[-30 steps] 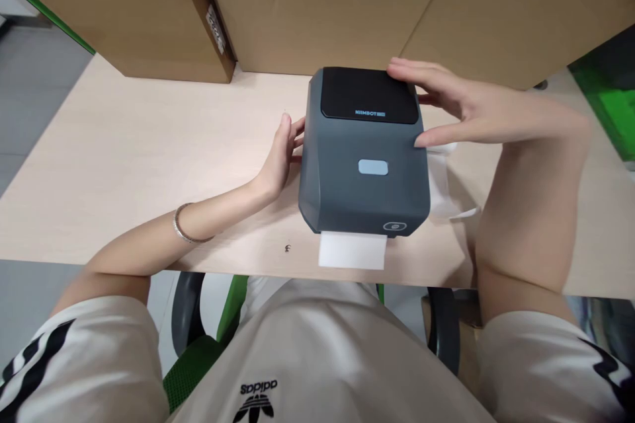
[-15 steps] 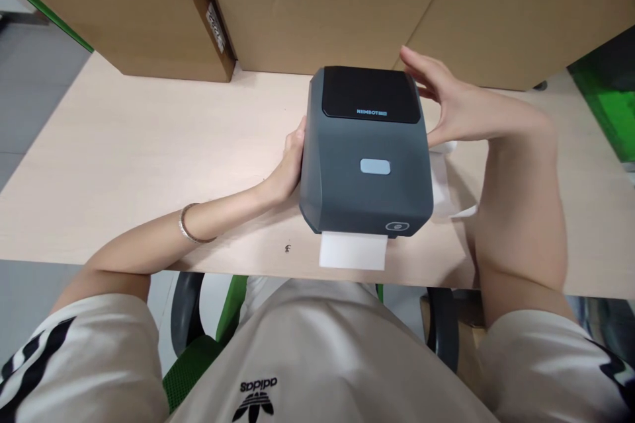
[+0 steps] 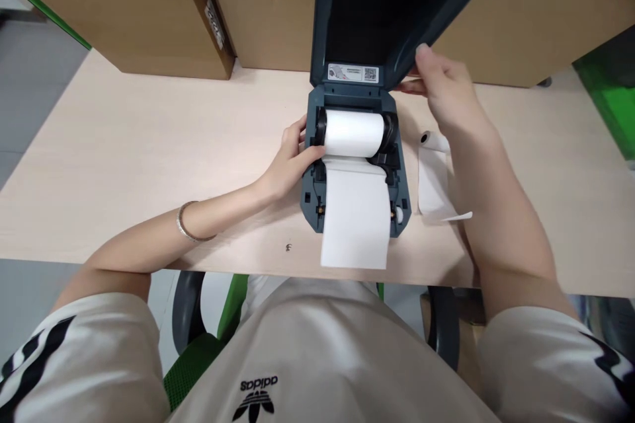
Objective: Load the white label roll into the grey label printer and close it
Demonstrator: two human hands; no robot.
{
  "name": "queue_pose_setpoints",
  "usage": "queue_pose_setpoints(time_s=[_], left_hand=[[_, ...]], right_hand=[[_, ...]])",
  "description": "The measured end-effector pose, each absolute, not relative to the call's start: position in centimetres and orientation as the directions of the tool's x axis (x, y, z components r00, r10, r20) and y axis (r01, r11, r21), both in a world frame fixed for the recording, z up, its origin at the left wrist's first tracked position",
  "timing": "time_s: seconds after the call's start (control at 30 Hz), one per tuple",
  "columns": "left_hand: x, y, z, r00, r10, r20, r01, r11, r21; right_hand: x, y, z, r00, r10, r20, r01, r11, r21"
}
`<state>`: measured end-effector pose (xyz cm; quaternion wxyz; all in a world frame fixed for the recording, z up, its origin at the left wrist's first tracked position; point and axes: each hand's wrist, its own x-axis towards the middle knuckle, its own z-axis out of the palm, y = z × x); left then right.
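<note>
A dark grey label printer (image 3: 311, 201) stands on the table with its lid (image 3: 391, 20) raised and tilted back. Inside, a white paper roll (image 3: 354, 133) sits between black holders, and its paper strip (image 3: 355, 218) runs out over the front edge toward me. My left hand (image 3: 292, 157) grips the left wall of the printer, thumb over the rim beside the roll. At the lid's lower right edge is my right hand (image 3: 444, 82), thumb on the near side and fingers partly hidden behind it.
To the right of the printer lies a second, small paper roll (image 3: 432, 172) with its strip unrolled. A cardboard box (image 3: 149, 20) stands at the back left, and large cardboard panels (image 3: 258, 6) line the table's rear. The table's front edge (image 3: 278, 273) is close to my body.
The printer's lid has swung up and back from shut, baring the roll and strip inside. My right hand has stayed with the lid's edge; my left thumb has moved over the rim.
</note>
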<state>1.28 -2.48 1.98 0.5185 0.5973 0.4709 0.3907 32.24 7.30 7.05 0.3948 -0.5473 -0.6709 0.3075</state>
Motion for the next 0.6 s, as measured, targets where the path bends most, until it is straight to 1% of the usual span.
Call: queue_pose_setpoints(time_s=[0.1,0.17,0.2,0.23,0.27,0.3,0.33,0.37,0.4,0.47,0.53,0.6], left_hand=[[1.0,-2.2,2.6,0.286,0.957,0.052,0.238,-0.123,0.963],[1.1,-2.2,2.9,0.291,0.953,0.079,0.275,-0.162,0.948],[1.1,-2.2,3.0,0.284,0.955,0.089,0.292,-0.174,0.94],[1.2,-2.2,3.0,0.272,0.957,0.101,0.309,-0.186,0.933],[1.3,-2.3,3.0,0.261,0.959,0.114,0.323,-0.198,0.925],[1.4,-2.3,2.9,0.255,0.959,0.124,0.332,-0.207,0.92],[1.4,-2.3,2.8,0.251,0.959,0.129,0.334,-0.211,0.919],[1.4,-2.3,2.7,0.247,0.96,0.128,0.334,-0.209,0.919],[1.4,-2.2,2.6,0.245,0.962,0.123,0.334,-0.203,0.92],[1.4,-2.2,2.6,0.244,0.964,0.109,0.334,-0.189,0.923],[1.3,-2.2,2.6,0.246,0.964,0.104,0.332,-0.184,0.925],[1.3,-2.3,2.7,0.25,0.962,0.106,0.329,-0.187,0.926]], right_hand=[[31.3,6.1,8.4,0.024,0.985,0.17,0.602,0.121,-0.79],[31.0,4.8,9.9,0.085,0.971,0.224,0.699,0.102,-0.708],[30.8,4.0,10.6,0.069,0.96,0.271,0.758,0.126,-0.639],[30.6,3.3,11.2,-0.003,0.951,0.308,0.815,0.181,-0.55],[30.3,2.6,11.6,-0.122,0.94,0.319,0.854,0.263,-0.449],[29.9,2.0,11.7,-0.268,0.919,0.29,0.863,0.363,-0.352],[29.5,1.5,11.7,-0.412,0.882,0.228,0.842,0.464,-0.276],[29.0,1.2,11.4,-0.522,0.838,0.159,0.806,0.546,-0.228],[28.6,1.0,10.9,-0.591,0.8,0.104,0.778,0.599,-0.19],[27.8,1.0,9.8,-0.634,0.771,0.058,0.762,0.636,-0.125],[27.3,1.2,9.1,-0.635,0.771,0.053,0.767,0.637,-0.07],[27.0,1.3,9.1,-0.642,0.766,0.048,0.765,0.643,-0.042]])
